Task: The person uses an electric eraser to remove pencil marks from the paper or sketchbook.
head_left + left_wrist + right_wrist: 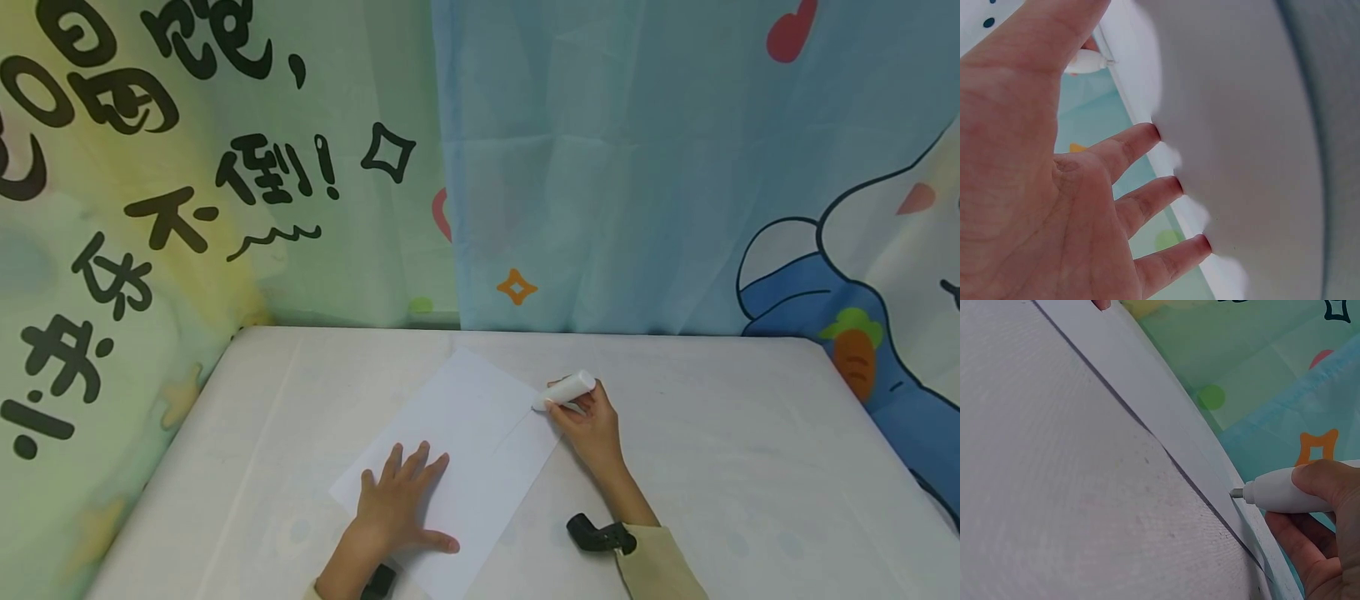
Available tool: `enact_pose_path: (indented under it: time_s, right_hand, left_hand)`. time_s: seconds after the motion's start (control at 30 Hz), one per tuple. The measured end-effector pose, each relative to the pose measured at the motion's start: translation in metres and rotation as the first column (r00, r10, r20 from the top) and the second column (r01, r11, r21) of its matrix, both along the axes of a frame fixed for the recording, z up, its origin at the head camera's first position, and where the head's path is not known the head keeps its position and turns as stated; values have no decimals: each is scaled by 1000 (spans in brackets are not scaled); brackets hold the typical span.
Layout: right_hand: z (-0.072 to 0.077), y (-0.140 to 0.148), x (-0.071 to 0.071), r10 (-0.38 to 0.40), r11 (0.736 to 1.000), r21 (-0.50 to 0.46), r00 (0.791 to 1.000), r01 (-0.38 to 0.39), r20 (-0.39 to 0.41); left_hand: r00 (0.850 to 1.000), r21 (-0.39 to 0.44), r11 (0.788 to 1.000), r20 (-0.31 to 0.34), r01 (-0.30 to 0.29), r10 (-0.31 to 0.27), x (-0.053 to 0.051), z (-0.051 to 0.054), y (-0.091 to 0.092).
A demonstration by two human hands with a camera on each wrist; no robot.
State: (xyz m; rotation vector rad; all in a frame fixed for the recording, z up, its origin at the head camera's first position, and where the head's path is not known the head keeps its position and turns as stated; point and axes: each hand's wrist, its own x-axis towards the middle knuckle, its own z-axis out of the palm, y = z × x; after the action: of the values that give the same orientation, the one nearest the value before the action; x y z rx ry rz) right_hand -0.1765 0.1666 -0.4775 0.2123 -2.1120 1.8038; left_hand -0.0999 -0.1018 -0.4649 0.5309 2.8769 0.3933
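Observation:
A sheet of white paper (465,417) lies at a slant on the white-covered table. My left hand (401,504) rests on its lower left part, fingers spread and thumb out to the side; in the left wrist view the fingertips (1172,184) touch the sheet. With thumb and fingers, my right hand (596,429) pinches a thick white pen (570,389) with a narrow metal tip. The tip is at the paper's right corner area, seen close up at the sheet in the right wrist view. A faint thin line (513,429) runs on the paper down and left from the tip.
The white table (300,400) extends on both sides of the paper. Behind it hangs a printed cloth (600,167) with writing and cartoon figures. A black wrist device (600,533) is strapped at the right sleeve (660,562), another black one (378,581) by the left wrist.

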Motion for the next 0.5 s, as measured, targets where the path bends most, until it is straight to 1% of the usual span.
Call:
enact_pose_path:
  time_s: [0.27, 0.5]
  right_hand:
    - [-3, 0, -1, 17, 999, -25, 997, -19, -80]
    - [-2, 0, -1, 30, 999, -37, 994, -34, -105]
  left_hand:
    - [1000, 4, 1000, 13, -6, 6, 0, 0, 0]
    - [1000, -12, 1000, 15, -7, 7, 0, 0, 0]
